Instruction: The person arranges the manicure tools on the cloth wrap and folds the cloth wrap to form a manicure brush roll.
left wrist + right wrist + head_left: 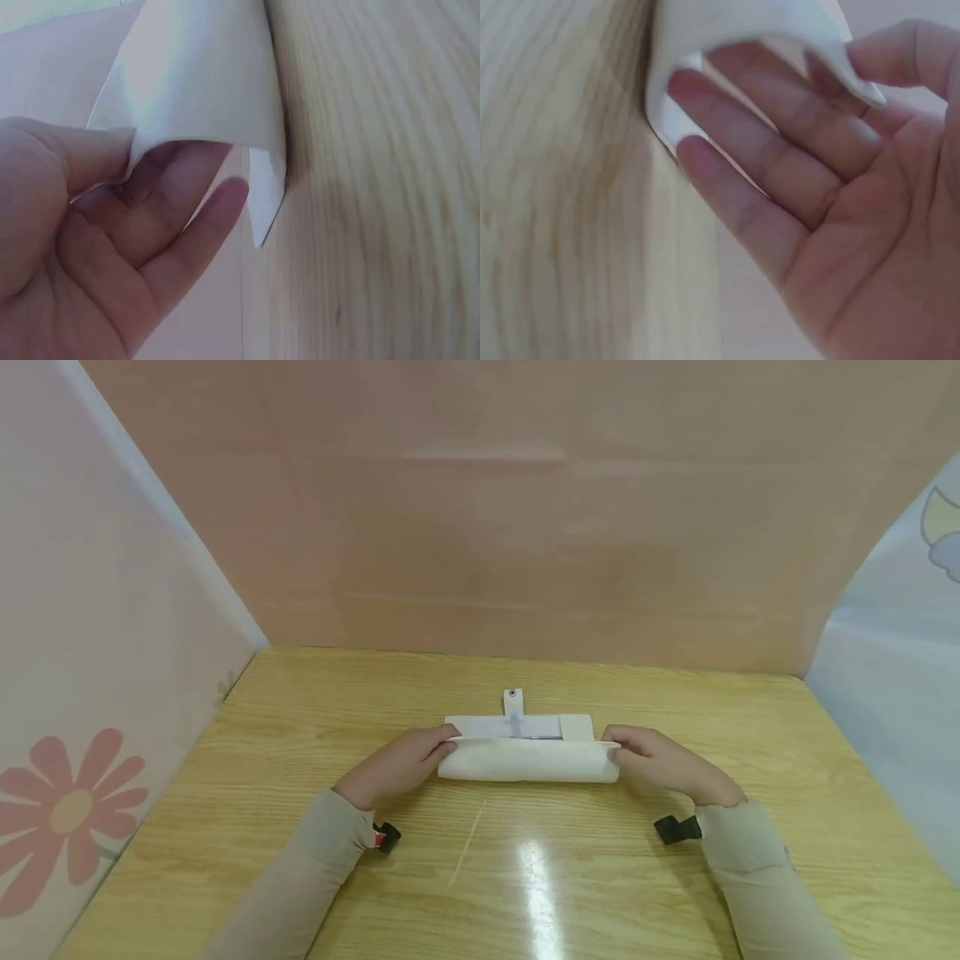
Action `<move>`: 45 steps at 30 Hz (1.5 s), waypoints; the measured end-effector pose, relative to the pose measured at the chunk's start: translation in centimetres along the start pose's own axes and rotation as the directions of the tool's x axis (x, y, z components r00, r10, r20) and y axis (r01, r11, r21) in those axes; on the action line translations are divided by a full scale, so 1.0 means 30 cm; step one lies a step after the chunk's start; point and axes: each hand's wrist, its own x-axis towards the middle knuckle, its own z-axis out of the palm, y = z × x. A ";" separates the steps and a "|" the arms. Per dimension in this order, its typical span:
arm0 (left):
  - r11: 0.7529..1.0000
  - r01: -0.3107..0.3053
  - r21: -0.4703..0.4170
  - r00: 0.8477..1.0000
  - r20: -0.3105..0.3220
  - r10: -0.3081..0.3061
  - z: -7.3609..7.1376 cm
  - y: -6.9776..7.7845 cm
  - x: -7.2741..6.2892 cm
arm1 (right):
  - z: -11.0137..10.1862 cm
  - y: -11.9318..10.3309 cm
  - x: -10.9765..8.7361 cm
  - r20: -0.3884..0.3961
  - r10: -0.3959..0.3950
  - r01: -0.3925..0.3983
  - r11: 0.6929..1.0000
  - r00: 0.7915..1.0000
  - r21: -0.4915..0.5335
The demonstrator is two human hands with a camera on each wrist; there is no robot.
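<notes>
A white folding cover (pixel 528 762) lies across the wooden table, its near panel curved upward and folded over towards the back. Beyond that panel show a pale inner pocket (pixel 491 727) and a short strap (pixel 513 702) with a metal snap. My left hand (pixel 405 764) pinches the panel's left end, thumb outside and fingers inside the curve, as the left wrist view shows on the cover (pixel 202 75). At the opposite end my right hand (pixel 660 762) pinches the edge the same way; in the right wrist view its fingers (pixel 750 157) reach under the curved cover (pixel 742 22).
The wooden table (pixel 600 877) carries a thin pale line (pixel 468 843) in front of the cover. A pinkish sheet (pixel 480 527) hangs behind the table. Patterned pale sheets stand at the left (pixel 150 610) and right (pixel 885 668).
</notes>
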 end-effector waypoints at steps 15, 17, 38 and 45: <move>0.997 0.026 0.072 0.992 -0.123 -0.017 -0.007 0.034 -0.017 | 0.052 0.008 0.053 -0.152 0.124 -0.135 0.989 0.980 -0.064; 0.995 -0.022 0.098 0.997 -0.069 0.029 -0.003 0.035 -0.012 | 0.053 0.005 0.054 -0.166 0.137 -0.157 0.981 0.977 -0.113; 1.000 -0.003 -0.018 0.996 0.094 0.005 -0.022 0.004 -0.019 | 0.020 -0.040 0.028 0.031 0.099 -0.094 0.987 0.995 -0.133; 0.993 0.061 -0.102 0.993 0.106 -0.051 -0.026 -0.030 -0.018 | 0.023 -0.015 0.033 0.100 0.125 -0.137 0.983 0.987 0.119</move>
